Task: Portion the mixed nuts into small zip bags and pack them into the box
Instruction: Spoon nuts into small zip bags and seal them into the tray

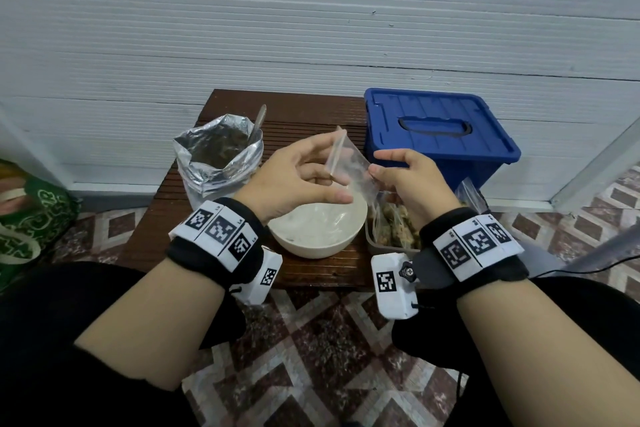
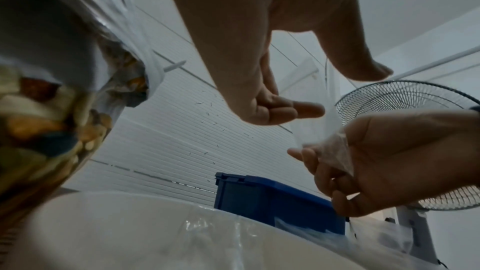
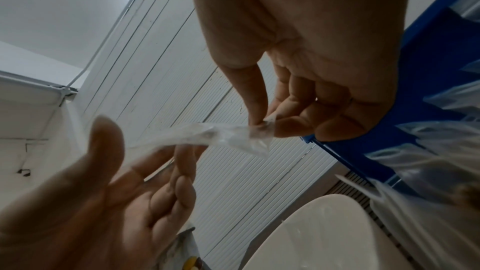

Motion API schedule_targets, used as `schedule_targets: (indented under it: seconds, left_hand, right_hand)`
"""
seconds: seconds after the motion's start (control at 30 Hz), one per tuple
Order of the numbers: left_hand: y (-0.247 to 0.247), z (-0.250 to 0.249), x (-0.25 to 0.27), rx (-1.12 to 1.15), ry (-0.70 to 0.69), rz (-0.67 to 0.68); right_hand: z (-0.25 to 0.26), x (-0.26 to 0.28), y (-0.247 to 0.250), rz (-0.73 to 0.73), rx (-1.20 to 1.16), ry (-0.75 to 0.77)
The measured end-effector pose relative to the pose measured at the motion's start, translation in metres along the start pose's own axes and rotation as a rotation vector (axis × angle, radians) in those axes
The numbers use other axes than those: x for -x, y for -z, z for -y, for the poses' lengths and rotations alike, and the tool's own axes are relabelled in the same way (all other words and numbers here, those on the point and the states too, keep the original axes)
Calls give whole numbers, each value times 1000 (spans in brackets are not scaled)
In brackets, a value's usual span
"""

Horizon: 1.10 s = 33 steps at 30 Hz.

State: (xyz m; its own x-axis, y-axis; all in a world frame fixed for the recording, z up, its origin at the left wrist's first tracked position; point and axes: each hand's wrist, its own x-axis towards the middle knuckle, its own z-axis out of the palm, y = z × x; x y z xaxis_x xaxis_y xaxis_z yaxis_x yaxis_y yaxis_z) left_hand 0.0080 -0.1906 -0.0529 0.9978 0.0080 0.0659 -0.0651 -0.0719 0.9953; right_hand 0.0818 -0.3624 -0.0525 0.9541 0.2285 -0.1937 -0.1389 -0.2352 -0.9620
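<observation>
We sit at a small dark ribbed table (image 1: 304, 114) pushed against a white panelled wall (image 1: 311, 28); the floor (image 1: 311, 350) below is tiled in brown and white diamonds; a green patterned bag (image 1: 27, 215) lies at the far left, and a standing fan (image 2: 405, 110) shows in the left wrist view.

On the table an open foil bag (image 1: 218, 156) of mixed nuts stands at the back left with a spoon handle (image 1: 258, 123) sticking out; a pale bowl (image 1: 318, 229) sits at the front middle, near the front edge; a blue box (image 1: 440, 135) with its lid on fills the back right corner, overhanging the table's right side; a clear tub (image 1: 391, 232) of filled bags sits at the front right, touching the bowl.

Our left hand (image 1: 301, 177) and right hand (image 1: 412, 180) hover above the bowl, each pinching one side of an empty clear zip bag (image 1: 349, 163); the left holds its zip edge between the fingertips, the thumb apart; the right pinches a corner between thumb and forefinger, the other fingers curled.

Open room is little: a strip of bare table lies behind the bowl, between foil bag and box; another runs along the left edge.
</observation>
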Motion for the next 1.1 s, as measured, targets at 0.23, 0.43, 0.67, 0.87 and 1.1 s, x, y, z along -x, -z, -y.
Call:
schedule_targets:
  seconds: [0.23,0.43,0.67,0.87,1.1]
  left_hand:
    - [1,0,-1,-69,-68,-57]
    - [5,10,-3,-462,-204,-216]
    - [6,16,-4,-759,-341,-183]
    - [6,17,-2,-666,-381,-148]
    - [8,18,-3,-634,-344,-237]
  right_hand:
    - [-3,1,-4,108,30,-13]
    - [3,5,-9,53,192,104]
    - [11,15,-15,194,218,192]
    - [8,13,-14,109,192,210]
    - [10,14,-14,112,174,200]
